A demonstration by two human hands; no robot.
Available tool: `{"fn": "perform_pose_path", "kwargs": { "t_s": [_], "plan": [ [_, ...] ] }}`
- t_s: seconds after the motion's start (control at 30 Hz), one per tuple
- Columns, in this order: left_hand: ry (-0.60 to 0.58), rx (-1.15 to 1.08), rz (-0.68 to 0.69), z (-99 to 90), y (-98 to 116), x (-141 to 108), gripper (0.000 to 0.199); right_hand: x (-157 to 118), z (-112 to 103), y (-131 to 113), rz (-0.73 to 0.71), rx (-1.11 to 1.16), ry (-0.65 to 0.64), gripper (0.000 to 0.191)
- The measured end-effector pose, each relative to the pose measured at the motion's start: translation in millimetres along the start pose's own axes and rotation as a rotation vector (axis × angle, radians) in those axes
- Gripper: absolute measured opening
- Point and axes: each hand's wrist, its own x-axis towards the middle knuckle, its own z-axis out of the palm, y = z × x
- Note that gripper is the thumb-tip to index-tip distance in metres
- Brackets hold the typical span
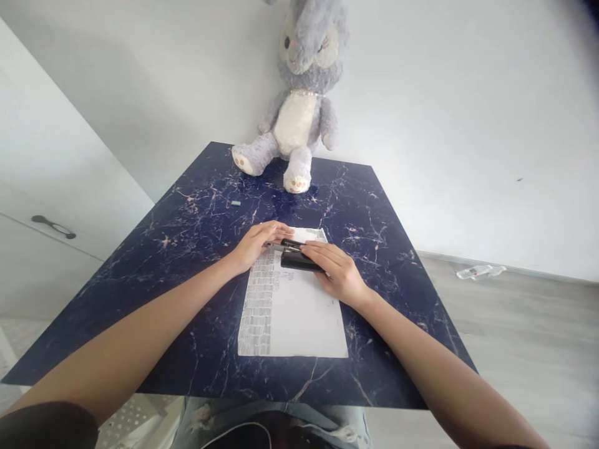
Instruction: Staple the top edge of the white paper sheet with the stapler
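A printed sheet of paper [309, 318] lies on the dark blue marbled table, with dense print down its left side. Over the sheet's upper part is a black stapler [299, 260], its upper arm raised from its base. My right hand [339, 271] is wrapped round the stapler's right end. At the stapler's left end, my left hand [262, 242] rests over the paper's upper left edge, fingers together and pointing right; what lies under its fingertips is hidden.
A large grey plush toy [297, 118] sits at the table's [196, 218] back edge. A small green box [236, 203] lies left of centre. Plastic bottles [480, 272] lie on the floor at right. A white cabinet stands at left.
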Motion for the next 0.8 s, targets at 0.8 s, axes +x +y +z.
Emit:
{"fn": "perform_pose_path", "kwargs": {
  "t_s": [0.8],
  "plan": [
    [0.037,-0.053,-0.131,1.6,-2.7,0.8,0.038,-0.6,-1.2,-6.0,0.001,-0.311,0.107,0.057]
  ]
}}
